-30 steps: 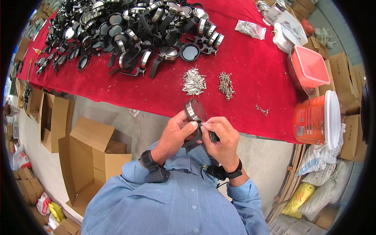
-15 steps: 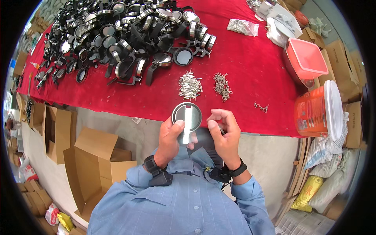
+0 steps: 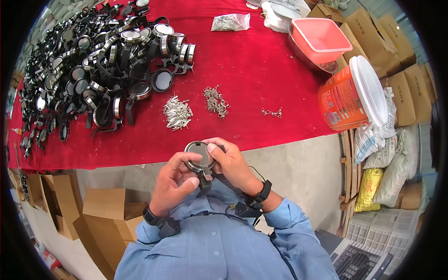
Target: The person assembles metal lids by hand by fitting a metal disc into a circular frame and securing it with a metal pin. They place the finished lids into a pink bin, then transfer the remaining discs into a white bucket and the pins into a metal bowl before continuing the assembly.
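A round, metal-rimmed lid (image 3: 198, 148) with a black handle (image 3: 204, 185) is held between my two hands, below the table's near edge. My right hand (image 3: 228, 161) grips its right side, with the thumb on the flat grey face. On the other side my left hand (image 3: 173, 181) has its index finger over the rim and its thumb beside the handle, with the other fingers curled and partly hidden. Beyond my hands on the table lie a heap of small silver pins (image 3: 177, 113) and a heap of small bent metal clips (image 3: 216, 102).
A large pile of similar black-handled lids (image 3: 105, 70) covers the left of the red-clothed table (image 3: 242, 88). A few loose clips (image 3: 272, 112), a clear bag (image 3: 231, 22), a pink basin (image 3: 322, 39) and an orange bucket (image 3: 345, 100) are toward the right. Open cardboard boxes (image 3: 105, 203) stand on the floor at left.
The view has swung to the right. The lid has turned so its handle points toward me, and my right hand, formerly apart from it, now grips its right side.
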A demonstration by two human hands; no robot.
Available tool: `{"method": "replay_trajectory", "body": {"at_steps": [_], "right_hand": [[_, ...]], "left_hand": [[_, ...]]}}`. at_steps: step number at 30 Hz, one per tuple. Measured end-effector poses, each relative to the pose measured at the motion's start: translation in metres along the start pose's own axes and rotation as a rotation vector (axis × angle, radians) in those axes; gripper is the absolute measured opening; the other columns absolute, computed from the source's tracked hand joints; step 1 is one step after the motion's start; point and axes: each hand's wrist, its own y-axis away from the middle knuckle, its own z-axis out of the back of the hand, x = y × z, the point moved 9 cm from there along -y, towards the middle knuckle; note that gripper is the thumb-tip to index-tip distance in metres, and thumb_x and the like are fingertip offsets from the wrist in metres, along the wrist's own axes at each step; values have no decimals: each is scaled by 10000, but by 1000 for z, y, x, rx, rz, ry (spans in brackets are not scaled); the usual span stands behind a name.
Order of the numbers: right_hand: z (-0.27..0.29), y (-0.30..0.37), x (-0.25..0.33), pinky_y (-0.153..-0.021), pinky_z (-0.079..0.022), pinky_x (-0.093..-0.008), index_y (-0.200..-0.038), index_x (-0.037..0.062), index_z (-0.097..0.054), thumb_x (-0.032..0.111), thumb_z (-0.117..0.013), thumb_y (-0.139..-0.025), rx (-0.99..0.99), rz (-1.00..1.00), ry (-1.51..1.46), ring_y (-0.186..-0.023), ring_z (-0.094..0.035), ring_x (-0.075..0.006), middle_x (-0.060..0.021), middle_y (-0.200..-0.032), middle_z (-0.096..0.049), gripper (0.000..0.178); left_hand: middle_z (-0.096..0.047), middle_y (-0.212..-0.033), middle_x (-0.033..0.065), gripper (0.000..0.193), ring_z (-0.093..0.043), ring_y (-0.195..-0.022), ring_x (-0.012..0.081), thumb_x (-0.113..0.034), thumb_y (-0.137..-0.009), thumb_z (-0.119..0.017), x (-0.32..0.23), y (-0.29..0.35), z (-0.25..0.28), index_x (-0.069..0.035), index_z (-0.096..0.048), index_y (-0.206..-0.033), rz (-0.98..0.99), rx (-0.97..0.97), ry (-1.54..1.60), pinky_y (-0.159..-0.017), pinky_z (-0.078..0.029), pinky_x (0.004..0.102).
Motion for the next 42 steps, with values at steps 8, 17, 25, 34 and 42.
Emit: {"method": "replay_trajectory", "body": {"at_steps": [8, 17, 25, 34, 42], "right_hand": [[49, 5, 97, -729, -528, -428, -1061, 13, -694, 72, -596, -952, -325, 627, 904, -839, -659, -355, -179, -920, -666, 158], [135, -5, 109, -609, -551, -449, -1002, 133, -684, 95, -701, -846, -472, 600, 1719, -763, -676, -319, -94, -934, -614, 161], [150, -10, 103, -676, -536, -459, -937, 78, -659, 93, -723, -843, -589, 527, 1607, -821, -655, -365, -124, -900, -632, 115], [173, -12, 107, -611, -455, -256, -933, 8, -732, 73, -695, -895, -585, 492, 728, -664, -561, -59, -12, -743, -691, 84], [169, -14, 99, -610, -453, -275, -913, 8, -717, 61, -697, -863, -589, 462, 752, -656, -556, -84, -32, -742, -689, 76]], "left_hand": [[-658, -1122, 158, 398, -713, -1006, 219, 55, -797, -599, 4, 2, 3, -10, -541, -1185, -18, -139, 47, -883, -619, 388], [-660, -1111, 162, 334, -711, -922, 221, -106, -812, -664, 7, 4, 19, -32, -524, -1106, -12, -259, 119, -779, -621, 364], [-664, -1102, 188, 341, -711, -897, 221, -96, -827, -639, 12, 8, 31, -14, -520, -1136, -56, -255, 120, -735, -622, 346], [-671, -1107, 183, 360, -729, -903, 225, -129, -835, -693, 13, 3, 23, -19, -531, -1137, -39, -246, 152, -756, -630, 347], [-671, -1119, 183, 353, -731, -901, 225, -128, -830, -687, 12, 6, 26, -22, -534, -1129, -4, -267, 137, -755, -632, 355]]}}
